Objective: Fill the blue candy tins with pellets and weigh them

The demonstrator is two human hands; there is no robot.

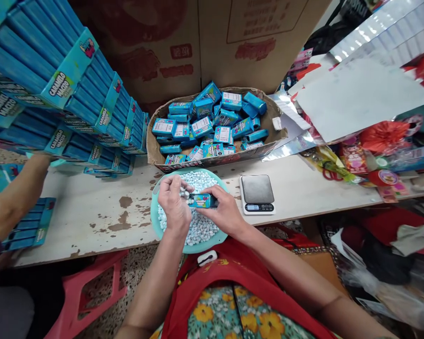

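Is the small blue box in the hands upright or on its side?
On its side. The small blue box lies level over the bowl of white candies, its label reading straight across, held between left hand and right hand.

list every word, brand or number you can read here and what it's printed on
"CARAMELO MACIZO": on the small blue cardboard box held between the left hand and right hand.
"CARAMELO MACIZO": on the end flaps of the stacked blue display cartons.
Too small to read: white labels on the loose blue boxes in the brown cardboard tray.
Blurred: red print on the big brown cartons.
Unreadable: display of the small digital scale.
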